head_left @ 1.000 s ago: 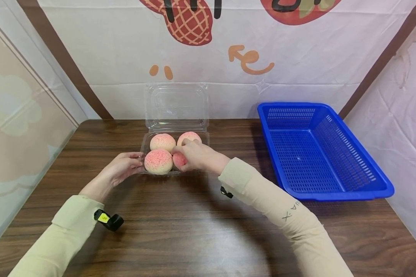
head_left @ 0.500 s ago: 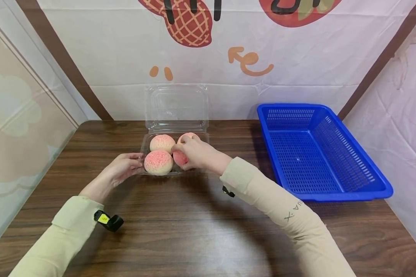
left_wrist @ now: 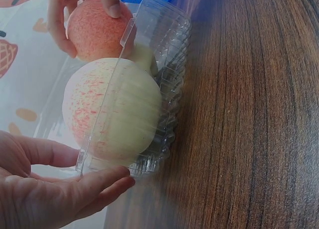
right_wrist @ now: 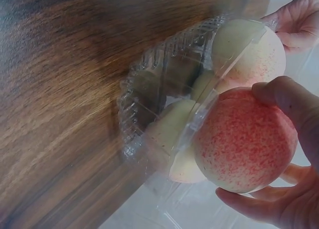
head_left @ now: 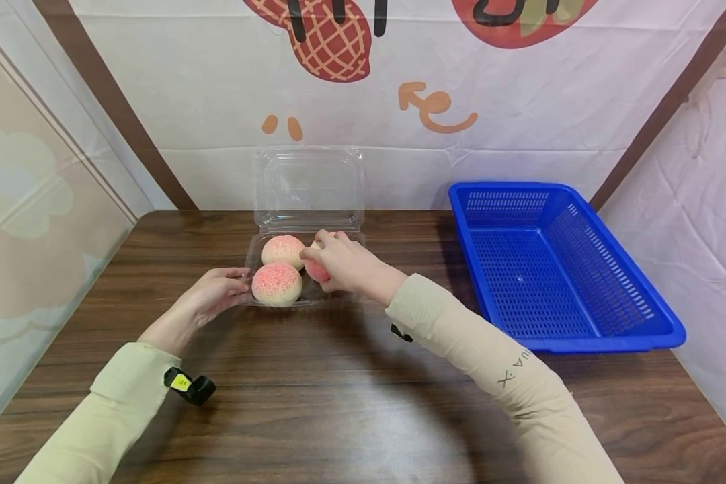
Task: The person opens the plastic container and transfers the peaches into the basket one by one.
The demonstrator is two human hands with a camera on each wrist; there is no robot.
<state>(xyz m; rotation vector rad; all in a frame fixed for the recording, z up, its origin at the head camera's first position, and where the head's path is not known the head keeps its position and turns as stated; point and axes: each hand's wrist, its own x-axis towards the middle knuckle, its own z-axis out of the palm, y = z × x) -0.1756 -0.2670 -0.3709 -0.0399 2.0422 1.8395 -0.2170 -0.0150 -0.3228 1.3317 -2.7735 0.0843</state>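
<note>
Head view: your left hand (head_left: 218, 292) pinches the opened clamshell (head_left: 308, 218), your right hand (head_left: 353, 265) grips one raised peach (head_left: 317, 271); three others (head_left: 276, 284) remain inside.

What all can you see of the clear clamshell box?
The clear clamshell box looks like thin, ribbed plastic. It sits on the wood-grain table, lid raised upright behind it. The left hand holds its left edge. Three peaches sit inside; whether the fourth peach, in the right hand, touches it is unclear.
</note>
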